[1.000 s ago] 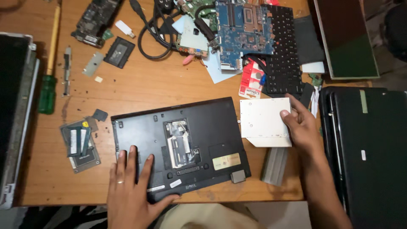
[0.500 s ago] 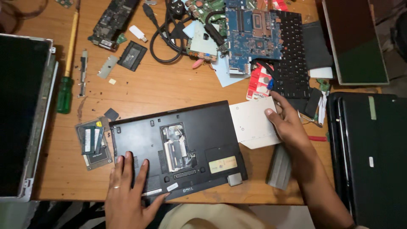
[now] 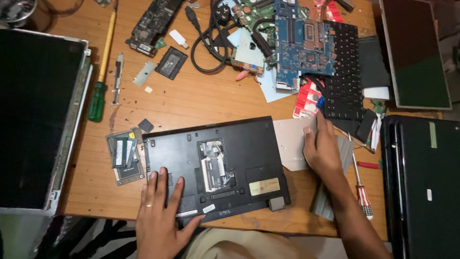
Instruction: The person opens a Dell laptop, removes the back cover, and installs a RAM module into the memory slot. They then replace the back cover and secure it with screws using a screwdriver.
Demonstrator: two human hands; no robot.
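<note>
Two large panels are framing the wooden table: a dark display panel is hanging over the left edge, and a closed black laptop is filling the lower right, with a second screen panel lying above it. Between them, an upturned black laptop base is sitting near the front edge of the table, one compartment in its underside standing open. A tan rectangular label is showing near its lower right corner, and two small white stickers are lying along its front edge.

The left hand is pressing flat on the base's front left part, fingers spread wide and holding nothing. The right hand is resting palm-down on a pale flat cover plate just beside the base's right edge, fingers loosely together, not gripping. A grey ribbed block is lying under the wrist.

Farther back, a black keyboard and a blue circuit board are crowding the far right, touching a red and white blister pack. A coiled black cable is lying beside them. A yellow and green screwdriver is lying near the left panel, a red and white one near the closed laptop. A small tray of memory sticks is touching the base's left edge. Bare wood is remaining open mainly in the middle strip behind the base.
</note>
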